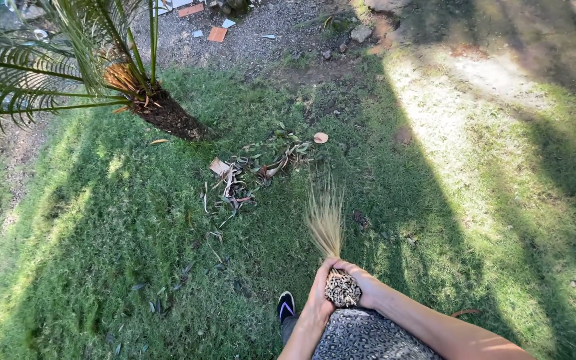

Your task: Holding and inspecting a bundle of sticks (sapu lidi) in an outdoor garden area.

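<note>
Broom: bundled straw-coloured stick broom (pixel 331 247), long axis pointing up-frame from the hands toward the dry brown leaf pile (pixel 255 173).
Left hand (pixel 319 300): closed round the bundle's end.
Right hand (pixel 365 283): likewise closed, equally near.

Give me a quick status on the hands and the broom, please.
Left hand and right hand shut on stick broom. Leaf pile ahead on grass, untouched.

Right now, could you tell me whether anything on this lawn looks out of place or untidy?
Yes. A loose pile of dry leaves and litter lies scattered on the grass beside the palm trunk, ahead of the stick broom that both hands grip, left hand and right hand. Flat scraps also lie on the gravel beyond.
</note>
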